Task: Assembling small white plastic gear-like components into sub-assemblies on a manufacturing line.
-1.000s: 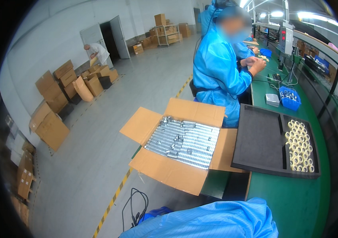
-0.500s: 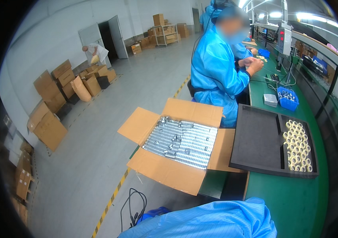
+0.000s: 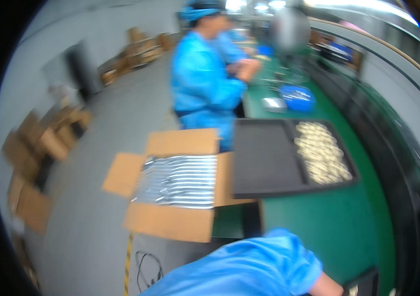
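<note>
My left arm, in a blue sleeve, reaches across the lower edge toward the right. Only the wrist and back of my left hand show, since the picture's edge cuts off the fingers. Beside it is a small black tray or box, with a pale piece at its near side. Whether the hand holds anything is hidden. My right hand is out of view. Farther off on the bench, a black two-part tray has many cream-coloured rings in its right compartment.
An open carton with rows of silvery metal parts stands left of the tray. Beyond, a co-worker in blue sits at the green bench, near a blue bin. Cartons line the wall; a cable hangs low.
The view has swung to the right and blurred, so the tray, carton and co-worker appear farther left. My left wrist and the small black tray have come into sight at the lower right.
</note>
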`<act>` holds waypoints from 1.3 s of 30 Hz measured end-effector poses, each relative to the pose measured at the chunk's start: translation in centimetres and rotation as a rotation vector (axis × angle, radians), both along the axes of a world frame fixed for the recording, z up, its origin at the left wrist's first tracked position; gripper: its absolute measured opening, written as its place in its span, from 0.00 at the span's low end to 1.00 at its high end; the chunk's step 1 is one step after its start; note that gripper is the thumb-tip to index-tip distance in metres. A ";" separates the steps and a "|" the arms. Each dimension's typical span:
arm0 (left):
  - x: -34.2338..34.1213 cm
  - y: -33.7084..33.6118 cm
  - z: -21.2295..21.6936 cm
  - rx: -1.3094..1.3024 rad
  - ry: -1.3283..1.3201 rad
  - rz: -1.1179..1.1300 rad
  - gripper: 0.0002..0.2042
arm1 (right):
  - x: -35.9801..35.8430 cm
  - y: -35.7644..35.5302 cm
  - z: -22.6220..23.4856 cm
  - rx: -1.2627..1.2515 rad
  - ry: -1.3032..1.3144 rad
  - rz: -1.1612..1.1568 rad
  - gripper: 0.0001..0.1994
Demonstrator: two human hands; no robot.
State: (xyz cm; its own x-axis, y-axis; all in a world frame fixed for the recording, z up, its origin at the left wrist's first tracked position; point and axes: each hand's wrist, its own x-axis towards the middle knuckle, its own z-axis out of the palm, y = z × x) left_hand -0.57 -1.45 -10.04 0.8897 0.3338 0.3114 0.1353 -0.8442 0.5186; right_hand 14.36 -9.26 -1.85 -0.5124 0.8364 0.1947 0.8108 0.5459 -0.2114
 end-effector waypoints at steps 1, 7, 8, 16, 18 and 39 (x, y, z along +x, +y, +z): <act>0.4 0.1 -0.9 0.015 -0.009 -0.100 0.19 | 0.9 0.6 -1.2 0.028 0.119 0.046 0.15; 0.5 -0.6 -0.4 0.020 -0.132 0.206 0.08 | 3.0 0.1 -1.0 -0.055 0.202 -0.006 0.14; 0.3 -0.7 -0.5 -0.016 -0.130 0.217 0.07 | 2.4 -0.5 -0.6 -0.041 0.230 -0.003 0.14; -1.4 -2.5 2.1 -0.092 -0.004 0.167 0.09 | 1.9 -2.1 -0.1 -0.090 0.526 -0.020 0.14; -1.3 -2.3 2.5 -0.069 0.016 0.145 0.09 | 2.7 -1.7 -1.9 -0.330 0.885 -0.136 0.17; -1.1 -3.9 6.4 -0.131 0.031 0.373 0.18 | 4.3 0.2 -4.0 -0.294 1.145 -0.139 0.22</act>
State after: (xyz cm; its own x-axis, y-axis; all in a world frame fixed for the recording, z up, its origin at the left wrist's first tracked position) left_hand -1.69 -5.31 -3.62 0.7081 0.6711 0.2197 0.4375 -0.6612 0.6094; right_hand 18.70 -9.07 -5.82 -0.0669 0.9601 0.2714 0.1174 0.2777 -0.9535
